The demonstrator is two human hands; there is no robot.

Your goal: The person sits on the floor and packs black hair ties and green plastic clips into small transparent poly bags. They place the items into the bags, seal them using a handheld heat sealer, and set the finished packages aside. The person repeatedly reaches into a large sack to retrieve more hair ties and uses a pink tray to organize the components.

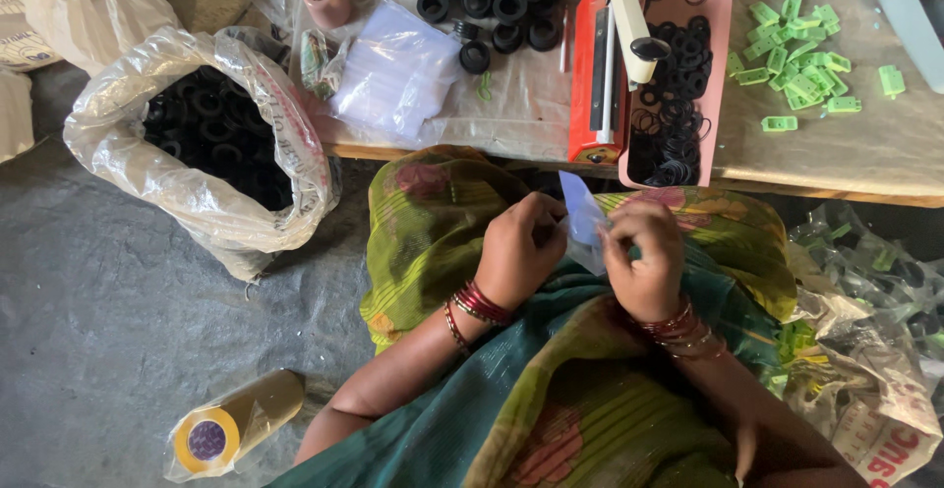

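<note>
Pinching a clear pouch (582, 221), both hands (521, 249) (644, 257), seemingly closed, near sealer (600, 65).

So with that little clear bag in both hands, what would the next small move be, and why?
Probably to spread the mouth of the bag open. Both the left hand and right hand pinch it over the lap, and it looks flat and empty. The black rings in the pink tray and the green clips lie apart on the table, none in hand.
</note>
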